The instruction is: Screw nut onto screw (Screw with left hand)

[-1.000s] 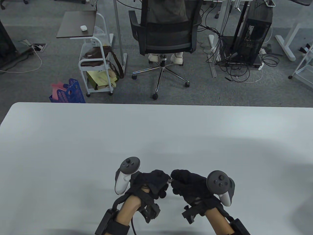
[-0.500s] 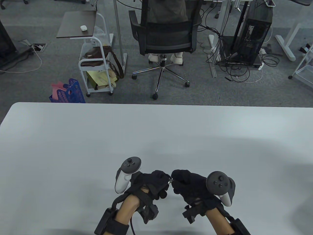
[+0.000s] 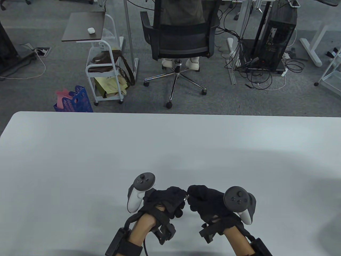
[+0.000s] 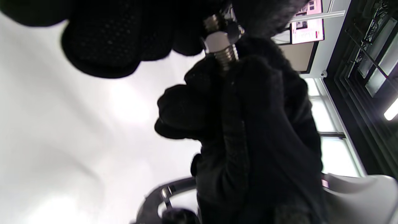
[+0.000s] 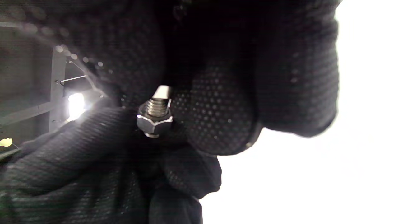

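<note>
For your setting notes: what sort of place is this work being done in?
Most likely an office or lab workspace: a mesh office chair, a computer tower with tangled cables on grey carpet, and a white table.

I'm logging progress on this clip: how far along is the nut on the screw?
Done: the nut is started on the screw; thread shows on either side of it. In hand: the left hand pinches the nut, and the right hand grips the screw, above the table. Left: more turns. How many can't be told.
</note>
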Tool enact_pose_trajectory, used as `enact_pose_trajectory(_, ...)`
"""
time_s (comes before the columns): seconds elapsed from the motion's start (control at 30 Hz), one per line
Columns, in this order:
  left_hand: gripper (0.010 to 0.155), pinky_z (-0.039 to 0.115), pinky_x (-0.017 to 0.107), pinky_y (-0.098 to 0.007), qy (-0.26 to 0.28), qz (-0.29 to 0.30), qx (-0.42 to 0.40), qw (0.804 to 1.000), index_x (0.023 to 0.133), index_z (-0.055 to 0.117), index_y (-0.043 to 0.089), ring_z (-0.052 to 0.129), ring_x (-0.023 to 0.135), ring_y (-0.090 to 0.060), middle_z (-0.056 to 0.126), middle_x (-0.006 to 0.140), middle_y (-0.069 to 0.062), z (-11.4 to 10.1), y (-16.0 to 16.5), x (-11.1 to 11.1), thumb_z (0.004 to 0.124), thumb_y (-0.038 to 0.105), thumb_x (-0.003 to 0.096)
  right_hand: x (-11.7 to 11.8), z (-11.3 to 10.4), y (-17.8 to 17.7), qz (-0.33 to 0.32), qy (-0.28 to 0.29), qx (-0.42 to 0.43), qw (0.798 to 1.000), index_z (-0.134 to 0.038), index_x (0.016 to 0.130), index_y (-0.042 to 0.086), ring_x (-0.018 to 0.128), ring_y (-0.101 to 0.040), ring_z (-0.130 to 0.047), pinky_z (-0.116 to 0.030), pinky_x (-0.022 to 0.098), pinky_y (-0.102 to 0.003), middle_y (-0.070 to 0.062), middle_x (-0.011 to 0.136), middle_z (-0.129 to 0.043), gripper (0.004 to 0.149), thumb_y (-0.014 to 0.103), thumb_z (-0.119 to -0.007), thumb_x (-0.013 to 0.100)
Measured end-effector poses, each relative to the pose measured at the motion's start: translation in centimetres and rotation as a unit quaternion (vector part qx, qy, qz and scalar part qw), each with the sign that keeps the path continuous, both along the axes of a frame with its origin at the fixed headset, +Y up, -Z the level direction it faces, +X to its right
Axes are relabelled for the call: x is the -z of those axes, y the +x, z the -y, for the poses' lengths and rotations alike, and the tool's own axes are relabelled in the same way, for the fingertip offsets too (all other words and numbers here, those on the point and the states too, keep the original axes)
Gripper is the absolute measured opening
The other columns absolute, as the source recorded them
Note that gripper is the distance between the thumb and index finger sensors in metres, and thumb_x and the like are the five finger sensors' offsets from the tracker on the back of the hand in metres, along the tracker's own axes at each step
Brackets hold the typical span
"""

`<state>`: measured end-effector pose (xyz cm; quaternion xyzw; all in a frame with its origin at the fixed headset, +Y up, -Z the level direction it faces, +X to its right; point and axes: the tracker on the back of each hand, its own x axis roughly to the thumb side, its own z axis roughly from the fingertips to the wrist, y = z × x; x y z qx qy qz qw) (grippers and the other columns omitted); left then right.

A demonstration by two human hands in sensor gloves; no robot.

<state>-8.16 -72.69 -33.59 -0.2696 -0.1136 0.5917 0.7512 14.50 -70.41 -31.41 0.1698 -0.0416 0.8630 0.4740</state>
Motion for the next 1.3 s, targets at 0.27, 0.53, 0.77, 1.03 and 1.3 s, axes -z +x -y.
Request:
enact_pose_trajectory(0.27,0.062,0.073,0.037,-0.057,-0.028,-0.015,-0.026,0.999,0.092,0.073,0.001,0.092,0.048,-0.047,0.083,0.078,-0.031,0.77,-0.31,0.08,0.069,0.042,0.0455,0.16,0.22,0.08,0.000,-0.005,-0.004,1.000,-0.088,0.073,0.017,0.034,-0.024,-0.116,-0.102,0.026,-0.038,-0.008,0.063,-0.103,0.044,0.031,-0.097,0.032)
enact_pose_trajectory(0.53,0.057,0.073,0.037,-0.057,-0.031,0.011,-0.032,0.999,0.089,0.074,0.003,0.093,0.047,-0.045,0.084,0.076,-0.028,0.52,-0.28,0.11,0.069,0.040,0.0456,0.15,0.09,0.07,0.000,-0.002,0.003,1.000,-0.088,0.073,0.018,0.034,-0.024,-0.116,-0.103,0.026,-0.038,-0.008,0.063,-0.103,0.044,0.031,-0.096,0.032)
enact_pose_trajectory(0.77,0.054,0.073,0.036,-0.057,-0.033,0.026,-0.036,0.998,0.085,0.076,0.002,0.093,0.047,-0.045,0.085,0.075,-0.028,0.43,-0.13,0.19,0.070,0.038,0.0454,0.21,0.20,0.17,0.001,-0.005,0.009,1.000,-0.088,0.073,0.018,0.034,-0.023,-0.116,-0.103,0.026,-0.038,-0.008,0.063,-0.103,0.044,0.031,-0.096,0.032)
enact_pose_trajectory(1.03,0.057,0.074,0.035,-0.057,-0.029,0.011,-0.037,0.999,0.086,0.079,0.002,0.093,0.046,-0.047,0.087,0.074,-0.029,0.39,-0.32,0.21,0.070,0.042,0.0454,0.20,0.16,0.22,0.009,-0.003,0.019,1.000,-0.088,0.074,0.018,0.035,-0.023,-0.116,-0.103,0.026,-0.037,-0.007,0.064,-0.103,0.044,0.032,-0.096,0.032)
enact_pose_trajectory(1.3,0.054,0.073,0.038,-0.056,-0.024,0.027,-0.030,0.999,0.088,0.071,0.003,0.091,0.049,-0.044,0.082,0.077,-0.027,-0.16,-0.48,0.18,0.071,0.036,0.0456,0.08,0.21,-0.33,-0.007,-0.011,0.005,1.000,-0.087,0.076,0.016,0.036,-0.024,-0.116,-0.103,0.027,-0.038,-0.009,0.066,-0.101,0.046,0.030,-0.096,0.032)
